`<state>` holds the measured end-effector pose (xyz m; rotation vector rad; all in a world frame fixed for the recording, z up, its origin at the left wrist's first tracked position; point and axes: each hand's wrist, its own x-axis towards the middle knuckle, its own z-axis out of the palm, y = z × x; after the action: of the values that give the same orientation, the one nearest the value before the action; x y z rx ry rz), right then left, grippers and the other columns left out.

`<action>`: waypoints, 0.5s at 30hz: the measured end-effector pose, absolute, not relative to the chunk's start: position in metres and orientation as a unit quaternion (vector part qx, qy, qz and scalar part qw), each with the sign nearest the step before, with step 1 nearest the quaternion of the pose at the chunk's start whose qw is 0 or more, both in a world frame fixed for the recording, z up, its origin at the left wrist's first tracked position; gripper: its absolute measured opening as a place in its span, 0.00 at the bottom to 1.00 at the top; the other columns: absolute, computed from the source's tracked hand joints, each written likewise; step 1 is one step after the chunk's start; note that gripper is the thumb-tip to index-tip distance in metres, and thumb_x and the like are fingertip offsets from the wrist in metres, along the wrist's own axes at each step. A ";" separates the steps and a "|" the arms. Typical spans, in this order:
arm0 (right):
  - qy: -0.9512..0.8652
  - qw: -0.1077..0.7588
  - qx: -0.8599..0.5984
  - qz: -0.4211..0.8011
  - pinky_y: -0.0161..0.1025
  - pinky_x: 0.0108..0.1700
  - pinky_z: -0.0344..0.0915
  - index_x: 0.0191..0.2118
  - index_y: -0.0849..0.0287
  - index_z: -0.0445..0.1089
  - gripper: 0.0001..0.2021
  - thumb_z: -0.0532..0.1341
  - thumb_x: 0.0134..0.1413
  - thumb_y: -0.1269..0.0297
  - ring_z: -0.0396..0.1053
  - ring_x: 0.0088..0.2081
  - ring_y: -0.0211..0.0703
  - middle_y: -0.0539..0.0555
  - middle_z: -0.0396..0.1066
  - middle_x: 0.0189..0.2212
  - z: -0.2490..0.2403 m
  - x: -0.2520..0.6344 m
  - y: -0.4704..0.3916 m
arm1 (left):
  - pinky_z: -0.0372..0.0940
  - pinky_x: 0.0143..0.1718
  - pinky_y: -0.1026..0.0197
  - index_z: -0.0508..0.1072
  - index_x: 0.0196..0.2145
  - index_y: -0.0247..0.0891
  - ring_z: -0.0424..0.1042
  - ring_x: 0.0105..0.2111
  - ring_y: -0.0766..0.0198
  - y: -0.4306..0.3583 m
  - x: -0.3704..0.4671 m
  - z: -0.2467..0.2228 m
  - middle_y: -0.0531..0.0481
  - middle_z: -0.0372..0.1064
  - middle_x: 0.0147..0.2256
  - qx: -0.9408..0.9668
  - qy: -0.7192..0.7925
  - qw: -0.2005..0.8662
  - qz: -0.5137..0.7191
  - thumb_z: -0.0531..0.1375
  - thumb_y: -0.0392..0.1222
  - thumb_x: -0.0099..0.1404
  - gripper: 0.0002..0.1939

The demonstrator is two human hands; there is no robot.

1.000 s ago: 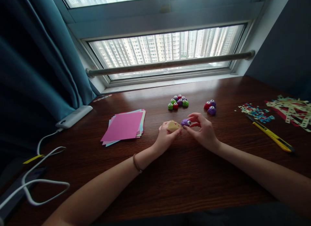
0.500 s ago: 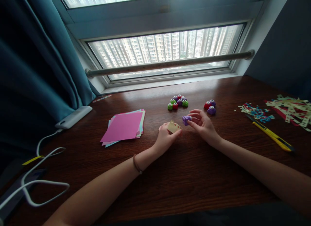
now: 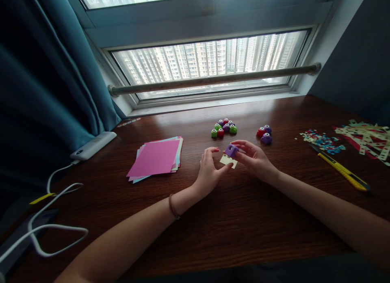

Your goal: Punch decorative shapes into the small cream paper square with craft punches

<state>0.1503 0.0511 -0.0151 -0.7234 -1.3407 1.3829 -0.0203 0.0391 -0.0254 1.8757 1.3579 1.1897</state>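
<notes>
In my right hand I grip a small purple craft punch, tilted with its underside facing the other hand. A small pale yellow piece of paper with notches or holes along an edge lies just below the punch. My left hand has its thumb and fingers spread, with nothing gripped between them. Its thumb reaches over the paper's near edge; whether it touches the paper I cannot tell. Behind the hands stands a group of several small red, green and purple punches.
A stack of coloured paper sheets lies left. Three more punches stand at the right, before paper confetti, a yellow utility knife and punched paper strips. A white device with a cable is at far left.
My left hand has let go of the yellow paper and spread its fingers. The paper has moved slightly right, under the punch. My right hand has turned the punch.
</notes>
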 end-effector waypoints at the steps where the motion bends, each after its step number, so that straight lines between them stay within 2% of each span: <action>1: -0.550 0.504 -0.291 0.598 0.46 0.49 0.64 0.45 0.57 0.63 0.18 0.63 0.49 0.59 0.67 0.45 0.45 0.56 0.67 0.43 -0.015 0.150 0.050 | 0.53 0.53 0.53 0.63 0.44 0.39 0.60 0.50 0.57 0.038 -0.021 -0.024 0.45 0.61 0.47 0.707 0.485 0.259 0.444 0.63 0.47 0.54 0.22; 4: -0.538 0.482 -0.272 0.636 0.48 0.51 0.62 0.45 0.57 0.65 0.17 0.63 0.49 0.59 0.67 0.46 0.45 0.56 0.68 0.44 -0.016 0.150 0.049 | 0.53 0.53 0.54 0.66 0.43 0.40 0.61 0.50 0.57 0.036 -0.022 -0.018 0.46 0.63 0.46 0.742 0.437 0.244 0.446 0.62 0.46 0.56 0.18; 9: -0.576 0.466 -0.267 0.617 0.45 0.49 0.64 0.45 0.56 0.67 0.17 0.64 0.48 0.63 0.68 0.43 0.42 0.53 0.69 0.42 -0.018 0.151 0.052 | 0.56 0.52 0.56 0.69 0.44 0.39 0.63 0.48 0.58 0.035 -0.023 -0.015 0.46 0.67 0.44 0.739 0.415 0.267 0.460 0.59 0.44 0.60 0.14; 12: -0.601 0.472 -0.267 0.587 0.44 0.47 0.66 0.45 0.56 0.68 0.16 0.63 0.49 0.63 0.68 0.42 0.42 0.53 0.64 0.46 -0.018 0.152 0.053 | 0.59 0.50 0.57 0.69 0.46 0.39 0.67 0.46 0.59 0.033 -0.023 -0.014 0.47 0.69 0.44 0.723 0.415 0.317 0.452 0.57 0.43 0.61 0.15; 15: -0.630 0.484 -0.287 0.536 0.39 0.41 0.68 0.44 0.57 0.70 0.14 0.63 0.49 0.62 0.68 0.39 0.40 0.55 0.60 0.47 -0.017 0.151 0.052 | 0.61 0.49 0.58 0.69 0.44 0.37 0.68 0.44 0.60 0.031 -0.022 -0.013 0.48 0.70 0.42 0.704 0.417 0.337 0.466 0.59 0.43 0.60 0.15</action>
<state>0.1508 0.0522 -0.0166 -0.6996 -1.5341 1.3053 -0.0221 0.0312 -0.0126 1.8360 1.0861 1.2139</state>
